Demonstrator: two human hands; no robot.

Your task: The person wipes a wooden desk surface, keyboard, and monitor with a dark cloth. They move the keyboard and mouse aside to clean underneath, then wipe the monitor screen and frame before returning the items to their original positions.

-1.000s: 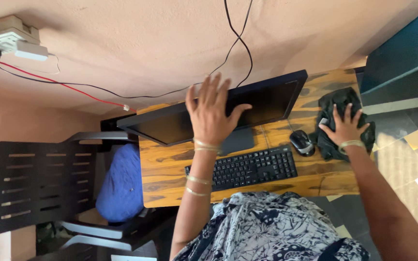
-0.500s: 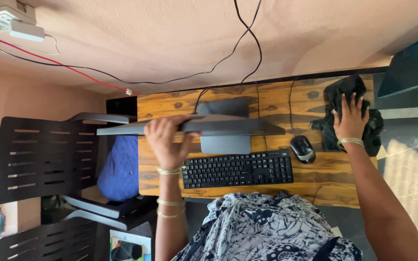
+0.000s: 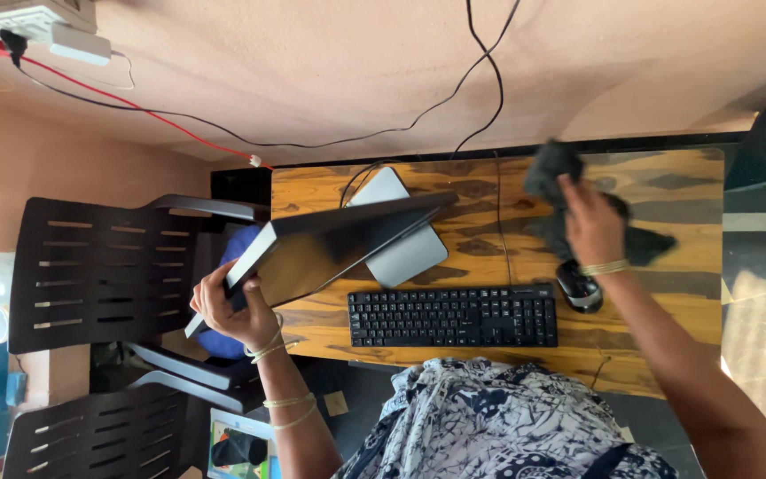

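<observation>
My left hand [image 3: 230, 310] grips the left end of a dark flat monitor [image 3: 330, 248], which stands turned at an angle on its grey base [image 3: 405, 253] on the wooden desk [image 3: 667, 293]. My right hand [image 3: 591, 226] holds a dark cloth [image 3: 553, 168] lifted above the desk, right of the monitor. A black keyboard [image 3: 452, 317] lies in front of me. A black mouse [image 3: 579, 289] sits just below my right wrist.
Two black slatted chairs [image 3: 90, 266] stand left of the desk, one with a blue cushion [image 3: 214, 341] on it. Black cables [image 3: 480, 80] run down the pink wall. A socket box with a white adapter [image 3: 55, 35] is at the top left.
My left hand slid from the monitor's top edge to its left end and swung the monitor around. My right hand picked the cloth up off the desk and moved it left toward the monitor.
</observation>
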